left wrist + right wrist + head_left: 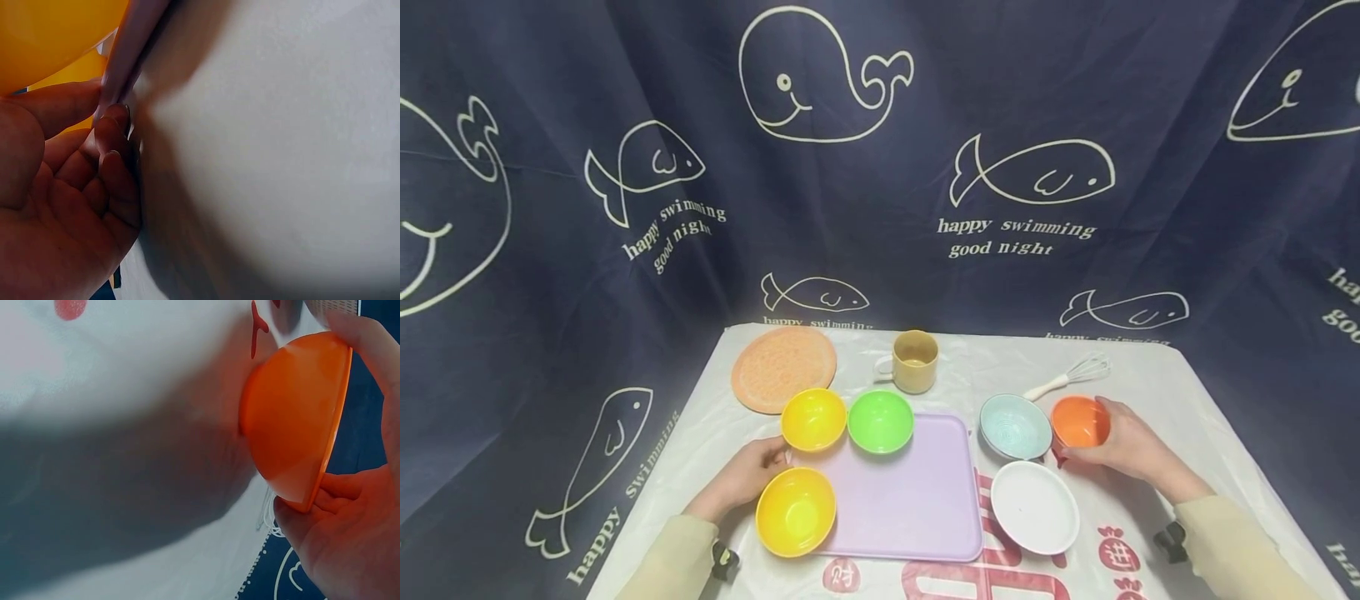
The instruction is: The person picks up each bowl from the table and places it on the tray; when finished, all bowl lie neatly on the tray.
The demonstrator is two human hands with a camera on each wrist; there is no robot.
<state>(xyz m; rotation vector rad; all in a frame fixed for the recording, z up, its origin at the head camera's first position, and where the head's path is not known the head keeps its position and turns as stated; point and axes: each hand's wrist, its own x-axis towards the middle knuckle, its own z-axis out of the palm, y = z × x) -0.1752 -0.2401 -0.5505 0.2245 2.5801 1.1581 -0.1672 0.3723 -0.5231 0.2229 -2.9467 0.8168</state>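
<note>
At the left edge of a light purple tray (910,500), my left hand (745,473) pinches the tray's rim (134,47) between thumb and curled fingers. Two yellow bowls lie close to that hand: a far one (814,419) on the tray's back corner and a near one (796,512) over its front left. Beside the far one stands a green bowl (881,422). My right hand (1123,442) grips an orange bowl (1078,422) by its rim. In the right wrist view, thumb and fingers span the orange bowl (294,419), its base close over the tabletop.
A light blue bowl (1015,427) stands just left of the orange one, with a white bowl (1034,508) in front. Behind them lies a whisk (1067,379). A tan mug (915,362) and a round orange-brown board (784,369) are at the back.
</note>
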